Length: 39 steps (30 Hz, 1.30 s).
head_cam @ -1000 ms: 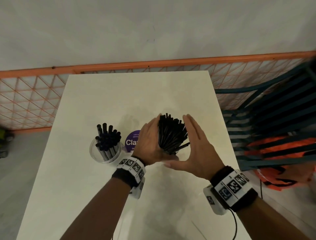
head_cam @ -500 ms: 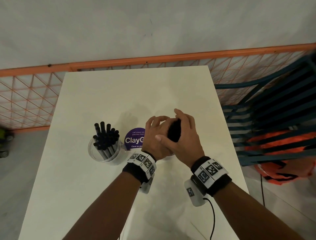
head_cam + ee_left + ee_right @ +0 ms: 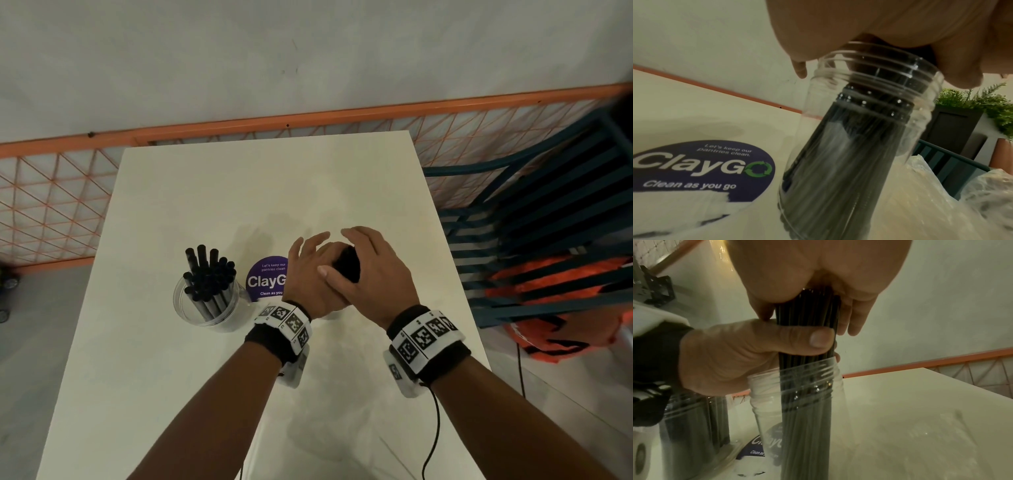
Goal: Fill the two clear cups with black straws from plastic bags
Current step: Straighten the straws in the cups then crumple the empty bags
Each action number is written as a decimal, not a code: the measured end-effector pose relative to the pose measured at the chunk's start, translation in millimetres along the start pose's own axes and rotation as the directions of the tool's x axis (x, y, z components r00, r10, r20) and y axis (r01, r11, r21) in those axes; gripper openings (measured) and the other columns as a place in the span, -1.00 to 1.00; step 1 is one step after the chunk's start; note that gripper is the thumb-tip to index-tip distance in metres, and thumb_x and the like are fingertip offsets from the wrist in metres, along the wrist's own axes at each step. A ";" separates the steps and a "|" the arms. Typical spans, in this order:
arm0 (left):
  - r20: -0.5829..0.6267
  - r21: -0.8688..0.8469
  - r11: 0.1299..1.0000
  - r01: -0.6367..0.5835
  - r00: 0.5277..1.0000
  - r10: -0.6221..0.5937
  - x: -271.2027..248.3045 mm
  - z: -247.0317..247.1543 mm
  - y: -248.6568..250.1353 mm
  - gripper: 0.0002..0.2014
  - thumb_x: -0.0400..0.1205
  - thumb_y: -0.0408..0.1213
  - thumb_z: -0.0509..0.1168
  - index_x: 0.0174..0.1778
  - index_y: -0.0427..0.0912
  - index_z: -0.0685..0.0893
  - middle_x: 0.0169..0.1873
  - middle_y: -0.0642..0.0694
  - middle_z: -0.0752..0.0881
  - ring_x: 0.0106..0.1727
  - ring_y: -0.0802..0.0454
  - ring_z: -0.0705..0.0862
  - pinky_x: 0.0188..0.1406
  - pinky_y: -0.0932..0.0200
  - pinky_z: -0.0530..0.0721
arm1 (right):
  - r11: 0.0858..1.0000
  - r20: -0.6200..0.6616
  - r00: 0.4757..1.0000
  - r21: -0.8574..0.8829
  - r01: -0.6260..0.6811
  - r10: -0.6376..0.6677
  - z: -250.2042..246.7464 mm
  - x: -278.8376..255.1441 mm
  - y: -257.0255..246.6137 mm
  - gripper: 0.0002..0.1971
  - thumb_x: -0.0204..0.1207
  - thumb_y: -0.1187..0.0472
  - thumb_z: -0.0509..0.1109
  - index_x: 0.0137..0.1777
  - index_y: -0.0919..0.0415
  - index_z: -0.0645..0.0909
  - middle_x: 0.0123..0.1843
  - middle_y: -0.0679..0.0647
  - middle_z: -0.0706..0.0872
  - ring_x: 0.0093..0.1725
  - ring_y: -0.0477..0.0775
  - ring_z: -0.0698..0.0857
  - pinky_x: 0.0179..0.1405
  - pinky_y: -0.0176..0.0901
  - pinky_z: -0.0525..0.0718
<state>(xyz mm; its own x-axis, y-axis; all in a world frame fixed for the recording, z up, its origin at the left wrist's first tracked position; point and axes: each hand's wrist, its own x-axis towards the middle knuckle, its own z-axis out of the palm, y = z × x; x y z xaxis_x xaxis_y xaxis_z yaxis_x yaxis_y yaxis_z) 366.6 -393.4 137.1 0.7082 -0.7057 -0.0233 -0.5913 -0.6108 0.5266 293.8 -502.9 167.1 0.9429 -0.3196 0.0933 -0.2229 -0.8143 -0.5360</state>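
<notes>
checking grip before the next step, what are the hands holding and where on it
Both hands hold one bundle of black straws by its upper part, above the clear cup its lower ends stand in: left hand wrapped just above the rim, right hand around the top.

**Where everything sits on the table**

My left hand [image 3: 310,274] and right hand [image 3: 371,274] meet mid-table [image 3: 239,192] around a straw bundle [image 3: 807,402] standing in a cup [image 3: 797,410]. A round sticker [image 3: 265,279] lies just left, the filled cup [image 3: 207,301] left of that. A plastic bag [image 3: 941,203] lies right of the cup.

Black straw bundle [image 3: 807,418] stands upright in seemingly ribbed clear cup [image 3: 764,402], second cup [image 3: 205,301] full
</notes>
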 end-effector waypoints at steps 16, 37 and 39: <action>0.035 0.023 1.000 0.017 0.999 -0.018 4.1 4.4 -4.8 -0.32 0.33 0.15 0.26 0.40 0.02 0.53 0.39 0.08 0.65 0.69 -0.09 0.28 0.66 -0.34 0.09 | 0.995 0.001 1.000 -0.099 0.000 0.000 1.0 -6.9 5.7 -0.11 0.46 -0.42 0.27 0.61 0.21 0.31 0.59 0.14 0.45 0.54 0.12 0.44 0.45 -0.15 0.40; 0.043 -0.031 0.999 0.006 0.999 -0.005 -0.6 -1.9 -3.9 -0.02 0.10 0.46 0.09 0.42 0.04 0.55 0.42 0.10 0.64 0.67 -0.08 0.30 0.66 -0.28 0.11 | 0.990 -0.081 0.993 -0.107 -0.092 0.084 -3.8 -0.3 -0.1 -0.21 0.30 -0.44 0.38 0.36 0.13 0.59 0.32 0.01 0.66 0.10 0.05 0.74 -0.03 -0.11 0.67; 0.021 -0.045 0.999 0.002 1.000 -0.001 -1.6 -1.0 -3.9 -0.05 0.12 0.45 0.11 0.42 0.06 0.55 0.41 0.12 0.64 0.66 -0.08 0.32 0.66 -0.28 0.14 | 0.990 -0.089 0.993 -0.114 -0.085 0.075 -4.2 -0.6 -1.2 -0.14 0.30 -0.49 0.29 0.43 0.15 0.54 0.40 0.02 0.63 0.22 0.06 0.71 0.09 -0.06 0.68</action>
<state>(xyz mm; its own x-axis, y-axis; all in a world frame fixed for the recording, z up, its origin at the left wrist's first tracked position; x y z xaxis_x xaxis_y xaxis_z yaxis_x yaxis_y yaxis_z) 368.2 -389.5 136.0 0.7005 -0.7124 -0.0416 -0.5721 -0.5955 0.5641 292.4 -503.7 171.2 0.8978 -0.4215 0.1277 -0.3285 -0.8341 -0.4431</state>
